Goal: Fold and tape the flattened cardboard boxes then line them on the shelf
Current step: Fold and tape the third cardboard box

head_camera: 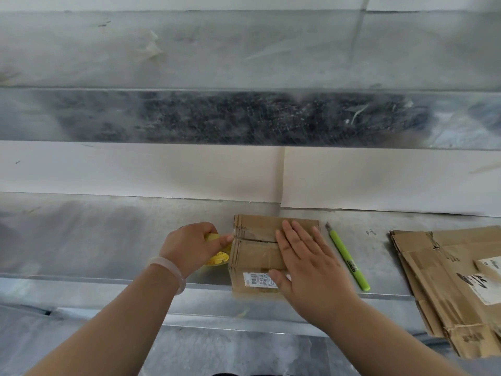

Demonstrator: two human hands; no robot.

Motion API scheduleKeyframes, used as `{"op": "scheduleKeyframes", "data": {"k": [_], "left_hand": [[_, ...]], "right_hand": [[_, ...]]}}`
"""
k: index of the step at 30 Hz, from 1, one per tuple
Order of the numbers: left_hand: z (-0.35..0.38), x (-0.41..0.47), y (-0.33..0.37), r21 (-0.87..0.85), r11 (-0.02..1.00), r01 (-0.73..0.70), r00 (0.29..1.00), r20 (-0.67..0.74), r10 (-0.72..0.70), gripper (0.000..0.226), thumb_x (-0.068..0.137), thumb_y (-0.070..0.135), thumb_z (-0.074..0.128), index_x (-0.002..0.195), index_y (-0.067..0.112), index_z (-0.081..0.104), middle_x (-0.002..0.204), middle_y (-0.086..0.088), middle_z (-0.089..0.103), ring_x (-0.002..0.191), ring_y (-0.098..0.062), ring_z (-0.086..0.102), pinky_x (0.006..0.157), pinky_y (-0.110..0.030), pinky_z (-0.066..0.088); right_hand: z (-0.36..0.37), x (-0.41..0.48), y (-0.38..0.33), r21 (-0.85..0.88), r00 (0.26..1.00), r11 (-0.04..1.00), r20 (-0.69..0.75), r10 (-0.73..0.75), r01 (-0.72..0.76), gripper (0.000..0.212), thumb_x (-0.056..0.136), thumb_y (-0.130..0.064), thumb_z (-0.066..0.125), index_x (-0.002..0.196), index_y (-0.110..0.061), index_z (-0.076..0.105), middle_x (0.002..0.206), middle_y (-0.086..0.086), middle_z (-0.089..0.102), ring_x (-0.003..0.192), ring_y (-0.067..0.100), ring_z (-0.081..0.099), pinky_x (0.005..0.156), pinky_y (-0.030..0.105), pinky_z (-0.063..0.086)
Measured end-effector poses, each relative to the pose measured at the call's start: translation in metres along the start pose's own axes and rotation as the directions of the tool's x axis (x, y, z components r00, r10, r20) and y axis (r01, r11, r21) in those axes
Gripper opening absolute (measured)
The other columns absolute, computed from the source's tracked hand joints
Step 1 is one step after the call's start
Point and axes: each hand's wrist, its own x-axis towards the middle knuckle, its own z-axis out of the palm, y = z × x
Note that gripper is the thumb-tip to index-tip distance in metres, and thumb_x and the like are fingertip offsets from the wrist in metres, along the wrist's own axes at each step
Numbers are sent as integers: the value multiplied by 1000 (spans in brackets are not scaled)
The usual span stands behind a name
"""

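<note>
1. Two bare forearms are seen reaching in from the bottom edge toward a small cardboard box [256, 253], and a pale bracelet [173, 270] is worn on the left wrist, to the left of the box.
2. The box is set upright on a grey metal shelf [108, 240], at the shelf's front edge, with its top flaps folded shut and a seam showing across the top.
3. The right hand [306, 264] is laid flat on the right half of the box top. Its fingers are held straight and slightly apart, and its thumb is rested near a white barcode label [256, 279] on the near part of the box.
4. The left hand [189, 244] is placed against the left side of the box. Its fingers are curled around a yellow tape roll [218, 260], and one fingertip is touching the box's left edge at the seam.
5. Whether tape is already stretched over the seam cannot be told.
6. A green craft knife [348, 257] is laid on the shelf just to the right of the box, apart from it, with its blade end pointed away from the person.
7. A stack of flattened boxes [439, 280] is piled well to the right of the box, beyond the knife, with part of it hanging over the shelf's front edge.
8. A white panel [162, 169] is seen behind the box, and a scratched metal rail [244, 118] above that.
</note>
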Motion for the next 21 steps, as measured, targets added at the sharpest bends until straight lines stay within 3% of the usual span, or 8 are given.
{"op": "scheduleKeyframes", "data": {"k": [5, 11, 14, 17, 19, 21], "left_hand": [[1, -2, 1, 25, 1000, -9, 1000, -16, 9, 71, 59, 87, 28, 75, 27, 61, 68, 10, 63, 66, -9, 59, 67, -29, 52], [2, -2, -1, 16, 1000, -11, 1000, 14, 11, 71, 62, 88, 26, 76, 27, 60, 69, 10, 63, 66, -9, 59, 65, -26, 52], [-2, -5, -6, -157, 986, -55, 995, 76, 67, 52, 73, 74, 37, 90, 31, 61, 83, 10, 63, 77, -10, 59, 67, -22, 49], [-6, -8, -19, -398, 914, -77, 986, 107, 129, 15, 89, 41, 58, 104, 40, 59, 100, 11, 61, 90, -13, 60, 69, -19, 52], [-9, -8, -29, -438, 891, -115, 978, 109, 180, 20, 88, 32, 64, 102, 46, 61, 104, 14, 61, 94, -13, 60, 72, -18, 52], [-13, -3, -32, -361, 916, -176, 968, 105, 227, 24, 85, 33, 68, 101, 49, 61, 103, 19, 60, 94, -9, 59, 76, -15, 48]], "right_hand": [[-1, 5, -7, -20, 992, 993, -20, -121, 120, 61, 90, -46, 37, 140, -15, 52, 147, 3, 48, 135, 19, 46, 109, 39, 23], [-4, 11, -6, -7, 993, 993, 19, -118, 118, 64, 88, -54, 40, 137, -17, 55, 145, -1, 50, 134, 15, 47, 108, 35, 23], [-2, 8, -3, -24, 991, 991, 27, -131, 132, 67, 88, -57, 40, 141, -18, 51, 149, -1, 46, 137, 15, 44, 110, 35, 23], [-1, 9, -1, -35, 990, 990, 26, -139, 140, 66, 89, -56, 40, 142, -18, 50, 150, -1, 44, 137, 15, 43, 111, 35, 23], [-1, 9, 0, -35, 989, 989, 29, -144, 145, 65, 89, -54, 39, 142, -17, 50, 150, 0, 44, 137, 16, 43, 112, 36, 23], [-1, 9, 0, -39, 988, 988, 25, -149, 150, 64, 90, -52, 39, 142, -17, 50, 150, 0, 44, 137, 16, 43, 112, 36, 23]]}}
